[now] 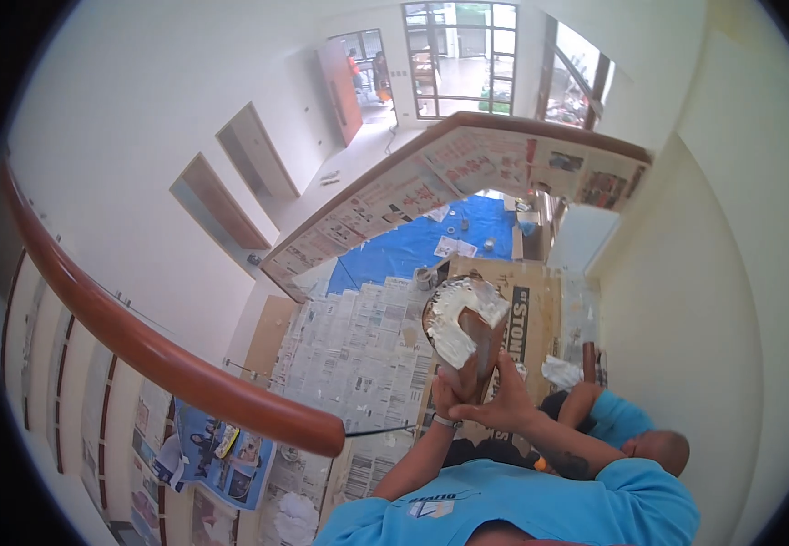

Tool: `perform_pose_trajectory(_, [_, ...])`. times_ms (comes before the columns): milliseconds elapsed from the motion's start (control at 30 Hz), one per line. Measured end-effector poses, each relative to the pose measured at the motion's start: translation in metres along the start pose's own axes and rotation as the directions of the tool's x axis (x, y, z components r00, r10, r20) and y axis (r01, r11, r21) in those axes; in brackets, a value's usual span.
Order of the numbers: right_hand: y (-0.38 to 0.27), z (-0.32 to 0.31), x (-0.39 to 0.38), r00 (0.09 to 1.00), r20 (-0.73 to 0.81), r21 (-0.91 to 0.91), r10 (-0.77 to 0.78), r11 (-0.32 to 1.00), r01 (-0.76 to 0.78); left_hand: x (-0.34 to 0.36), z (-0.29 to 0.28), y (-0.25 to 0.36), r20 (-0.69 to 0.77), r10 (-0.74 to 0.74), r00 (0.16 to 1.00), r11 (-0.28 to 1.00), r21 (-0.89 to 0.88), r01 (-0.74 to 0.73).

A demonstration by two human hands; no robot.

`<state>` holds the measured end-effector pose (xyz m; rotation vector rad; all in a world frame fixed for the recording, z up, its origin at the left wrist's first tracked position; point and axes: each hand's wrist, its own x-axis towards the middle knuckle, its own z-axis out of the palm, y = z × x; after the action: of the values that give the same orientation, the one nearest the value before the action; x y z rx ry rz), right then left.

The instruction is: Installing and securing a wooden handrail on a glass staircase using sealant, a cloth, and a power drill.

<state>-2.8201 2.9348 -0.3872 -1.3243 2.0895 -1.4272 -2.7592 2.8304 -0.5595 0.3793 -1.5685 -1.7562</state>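
Both hands are around the lower part of a brown curved wooden piece (478,364), raised in front of my chest. Its broad upper end is smeared with a thick white paste (454,318), with a bare brown patch in the middle. My left hand (446,400) grips the bottom from the left, a band on its wrist. Against the right side lies my right hand (506,400), its thumb reaching across toward the left wrist. To the left ends a reddish-brown round handrail (258,409), a thin dark rod (381,430) sticking out of its cut end.
Newspaper sheets (358,337) and flattened cardboard (536,318) cover the stairs below. A co-worker (654,446) in blue crouches close by on the right. A paper-covered railing (413,187) crosses ahead; a blue tarp (394,241) lies beyond, near a can (425,278).
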Motion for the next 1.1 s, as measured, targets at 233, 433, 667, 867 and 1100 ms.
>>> perform_pose_trajectory(233, [0.025,-0.025,0.209,0.535,0.733,0.641,-0.420,0.690,-0.337,0.104,-0.046,0.040,-0.054,-0.039,0.998,0.957,-0.290,0.021])
perform_pose_trajectory(433, [0.031,-0.013,0.352,0.067,0.688,0.707,-0.723,0.645,-0.291,0.185,-0.068,0.035,-0.158,0.095,0.983,0.990,0.118,-0.077])
perform_pose_trajectory(667, [-0.011,0.078,0.458,-0.488,0.340,0.769,-0.804,0.536,-0.348,0.262,-0.061,0.066,-0.289,0.178,0.941,0.984,0.067,-0.165])
perform_pose_trajectory(867, [-0.019,0.053,0.401,-0.387,0.487,0.658,-0.783,0.620,-0.427,0.186,-0.060,0.008,-0.698,-0.279,0.660,0.943,-0.328,0.052])
perform_pose_trajectory(1100, [0.072,0.046,0.256,0.138,0.820,0.533,-0.556,0.829,0.169,0.058,0.132,0.018,-0.969,0.169,-0.180,0.903,0.079,0.423])
